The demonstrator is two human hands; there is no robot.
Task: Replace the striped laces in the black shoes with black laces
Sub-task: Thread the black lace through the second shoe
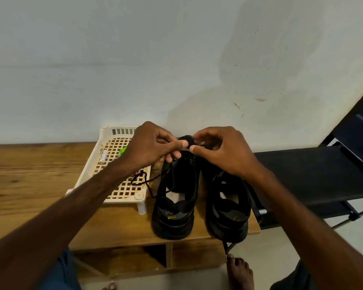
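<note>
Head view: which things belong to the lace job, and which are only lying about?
For the job: one black shoe, the second black shoe, thin black cord lace, striped woven lace pinched by the left hand and the right hand.
Lying about: cream plastic lattice tray, small white battery, bright green object, black folding bench.

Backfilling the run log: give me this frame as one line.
step: unlacing shoe beside tray | left hand: pinches striped lace | right hand: pinches striped lace | black lace: loose over tray
</note>
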